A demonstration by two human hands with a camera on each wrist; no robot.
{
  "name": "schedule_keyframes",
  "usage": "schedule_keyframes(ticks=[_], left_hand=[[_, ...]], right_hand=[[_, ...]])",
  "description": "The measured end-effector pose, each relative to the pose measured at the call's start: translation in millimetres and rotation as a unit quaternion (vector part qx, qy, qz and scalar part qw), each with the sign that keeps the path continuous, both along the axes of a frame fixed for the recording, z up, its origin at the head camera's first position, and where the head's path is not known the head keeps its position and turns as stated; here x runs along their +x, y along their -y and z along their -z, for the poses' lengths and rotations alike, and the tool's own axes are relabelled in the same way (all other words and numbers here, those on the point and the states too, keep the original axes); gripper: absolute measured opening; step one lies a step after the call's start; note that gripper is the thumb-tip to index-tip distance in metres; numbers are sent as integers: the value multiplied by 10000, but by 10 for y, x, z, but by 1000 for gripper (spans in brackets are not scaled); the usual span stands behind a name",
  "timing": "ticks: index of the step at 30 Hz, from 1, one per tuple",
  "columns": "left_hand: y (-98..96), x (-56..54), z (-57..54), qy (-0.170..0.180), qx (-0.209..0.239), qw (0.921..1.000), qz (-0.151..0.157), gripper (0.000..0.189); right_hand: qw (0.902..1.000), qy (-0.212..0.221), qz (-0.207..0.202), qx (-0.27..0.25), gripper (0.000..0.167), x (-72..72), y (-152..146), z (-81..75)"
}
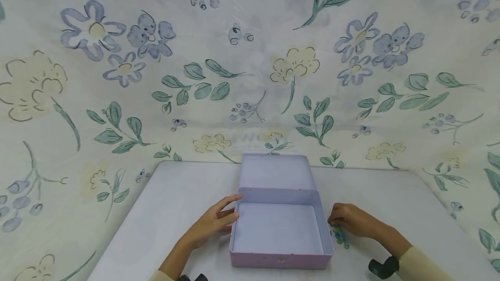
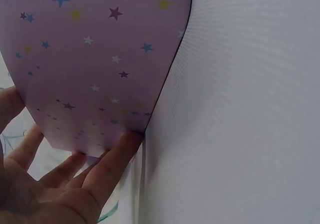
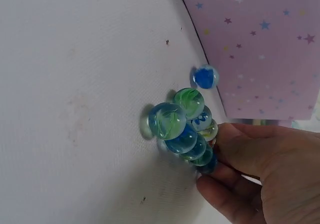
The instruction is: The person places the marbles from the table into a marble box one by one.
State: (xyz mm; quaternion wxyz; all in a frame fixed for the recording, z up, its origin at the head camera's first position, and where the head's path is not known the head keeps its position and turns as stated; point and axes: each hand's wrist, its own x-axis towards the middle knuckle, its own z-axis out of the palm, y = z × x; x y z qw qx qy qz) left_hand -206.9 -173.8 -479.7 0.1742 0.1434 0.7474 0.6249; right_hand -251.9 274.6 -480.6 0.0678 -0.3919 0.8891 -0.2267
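An opened box (image 1: 282, 260), pink with star prints outside and pale lilac inside, stands on the table with its lid (image 1: 276, 171) tipped back. My left hand (image 1: 212, 223) rests against its left side, fingers spread, with one fingertip at the rim. In the left wrist view, fingertips touch the starred wall (image 2: 100, 58). Just right of the box, my right hand (image 1: 353, 219) has thumb and fingers curled round the far end of a cluster of glass marbles (image 3: 182, 136), green and blue. A single blue marble (image 3: 205, 77) lies apart, close by the box wall.
The white table (image 1: 191, 177) reaches back to a hanging cloth (image 1: 250, 77) printed with flowers and leaves. Dark wrist devices (image 1: 384, 267) sit by both sleeves. Small dark specks (image 3: 167, 42) mark the tabletop near the marbles.
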Motion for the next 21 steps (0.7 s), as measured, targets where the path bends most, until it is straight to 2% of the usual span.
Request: schedule_keyframes(ticks=[6, 9, 12, 16, 21], left_hand=[[-24, -10, 13, 95, 40, 9999, -4, 56], [-26, 8, 18, 130, 74, 9999, 14, 56], [-35, 15, 28, 134, 109, 9998, 53, 57], [-18, 9, 49, 140, 171, 9997, 105, 58], [59, -8, 84, 134, 306, 9988, 351, 64]], right_hand=[[9996, -233, 128, 39, 16, 12, -51, -7], [9976, -643, 165, -172, 17, 30, -78, -41], [9946, -843, 365, -489, 17, 38, -119, -110], [9914, -762, 592, -885, 16, 29, -138, -234], [9869, -640, 591, -1357, 17, -4, -57, -388]])
